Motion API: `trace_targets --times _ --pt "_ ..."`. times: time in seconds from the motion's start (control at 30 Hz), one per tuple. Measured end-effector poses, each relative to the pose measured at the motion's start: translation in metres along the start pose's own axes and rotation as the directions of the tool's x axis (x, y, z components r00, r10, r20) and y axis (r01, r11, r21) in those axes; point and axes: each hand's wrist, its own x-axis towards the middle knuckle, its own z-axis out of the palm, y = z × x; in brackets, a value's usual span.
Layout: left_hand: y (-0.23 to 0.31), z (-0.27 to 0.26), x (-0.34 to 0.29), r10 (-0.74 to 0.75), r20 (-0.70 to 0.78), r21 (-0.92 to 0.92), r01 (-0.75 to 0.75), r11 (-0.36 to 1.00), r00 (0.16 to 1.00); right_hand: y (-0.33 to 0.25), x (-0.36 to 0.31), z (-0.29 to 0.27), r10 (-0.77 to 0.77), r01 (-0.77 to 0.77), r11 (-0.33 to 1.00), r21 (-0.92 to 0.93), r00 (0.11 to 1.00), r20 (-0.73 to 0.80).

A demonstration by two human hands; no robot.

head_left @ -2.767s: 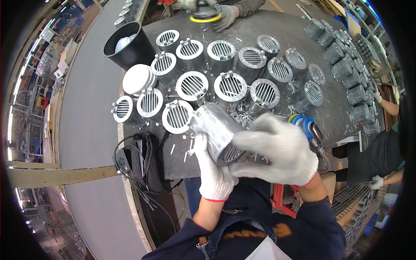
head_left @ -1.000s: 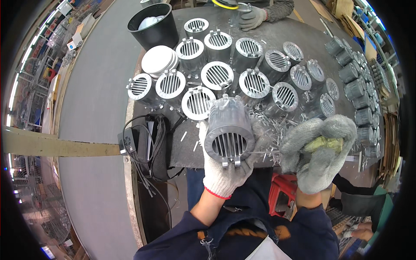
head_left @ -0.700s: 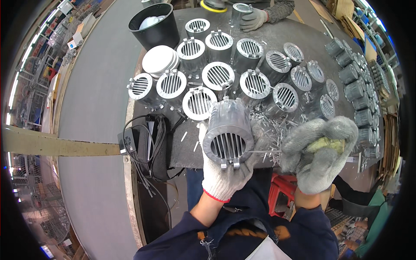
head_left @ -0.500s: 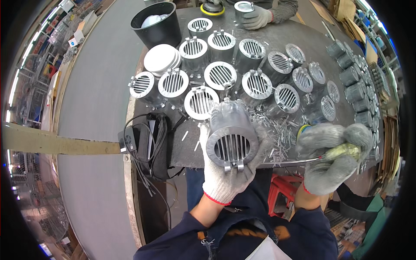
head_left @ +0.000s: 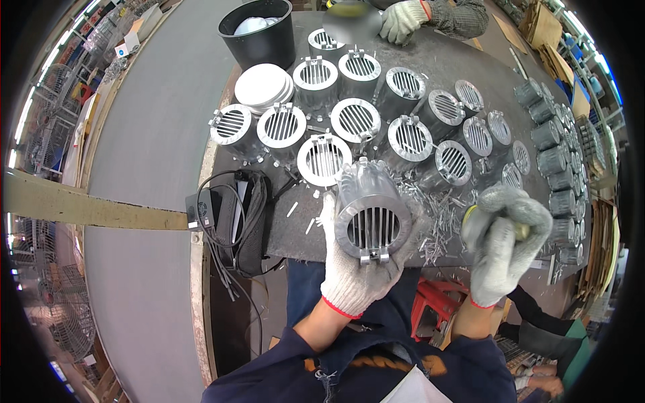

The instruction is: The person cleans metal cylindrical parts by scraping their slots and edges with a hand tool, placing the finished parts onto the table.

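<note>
Head view: dark workbench (head_left: 443,60) crowded with slotted metal cylinders (head_left: 356,121). Left hand (head_left: 353,269) grips a slotted vent cylinder (head_left: 373,215) over the bench edge. Right hand (head_left: 504,248), now drawn clear of it, is closed around a yellowish object.

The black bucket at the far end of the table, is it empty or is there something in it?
Not empty. The black bucket stands upright beside the stack of white discs, and something pale and white shows inside its open top; what it is cannot be told.
</note>
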Motion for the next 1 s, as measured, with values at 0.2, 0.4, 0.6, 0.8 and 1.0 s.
trace_targets --times 0.2,0.4,0.6,0.8,1.0 --pt "-0.019 0.003 0.007 0.302 -0.087 0.517 -0.217 0.828 0.949 -0.006 -0.001 0.024 0.263 0.025 0.811 -0.585 0.877 0.402" --pt "-0.028 -0.018 0.023 0.25 0.052 0.653 -0.222 0.724 0.967 0.021 0.013 0.021 0.208 -0.025 0.891 -0.453 0.91 0.359" --pt "-0.026 -0.074 0.033 -0.117 0.194 0.92 -0.139 0.368 0.974 0.045 0.109 0.001 0.043 0.08 0.798 -0.597 0.981 0.189" --pt "-0.05 -0.121 0.026 -0.048 0.019 0.978 -0.029 -0.206 0.999 0.12 0.226 -0.012 0.208 -0.046 0.529 -0.848 0.975 0.077" --pt "-0.058 -0.127 0.025 -0.017 0.091 0.945 -0.092 -0.315 0.996 0.174 0.233 -0.009 0.451 0.12 0.401 -0.908 0.837 0.31"
